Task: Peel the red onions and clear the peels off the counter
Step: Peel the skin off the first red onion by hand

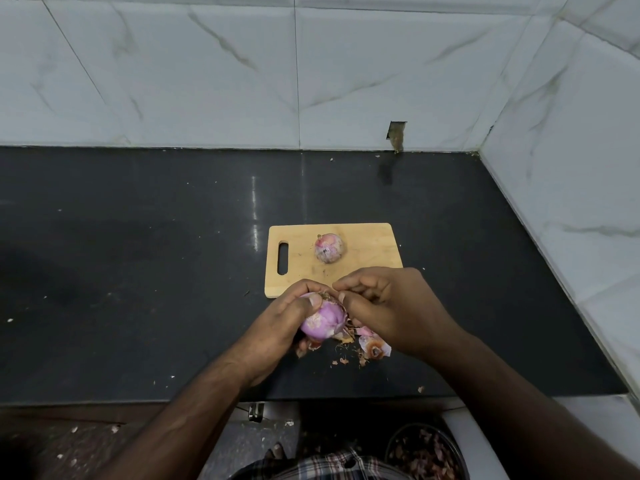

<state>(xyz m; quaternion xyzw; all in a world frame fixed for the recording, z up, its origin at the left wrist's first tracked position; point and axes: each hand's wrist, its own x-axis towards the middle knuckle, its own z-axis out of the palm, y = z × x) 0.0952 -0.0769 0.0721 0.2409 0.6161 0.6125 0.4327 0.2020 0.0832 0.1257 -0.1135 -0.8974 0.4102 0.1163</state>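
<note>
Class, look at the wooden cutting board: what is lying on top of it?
One onion sits on the cutting board. The hands cover its near edge, so anything lying there cannot be seen.

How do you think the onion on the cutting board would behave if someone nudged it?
The onion is round and sits loose on the flat cutting board, so it would probably roll rather than slide. Its peeled surface looks smooth, so it may be a bit slippery to grip. It looks solid, so likely firm, not fragile.

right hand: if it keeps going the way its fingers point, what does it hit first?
The right hand points left, fingertips already at the top of the held onion; beyond that, the left hand. Depth is unclear.
</note>
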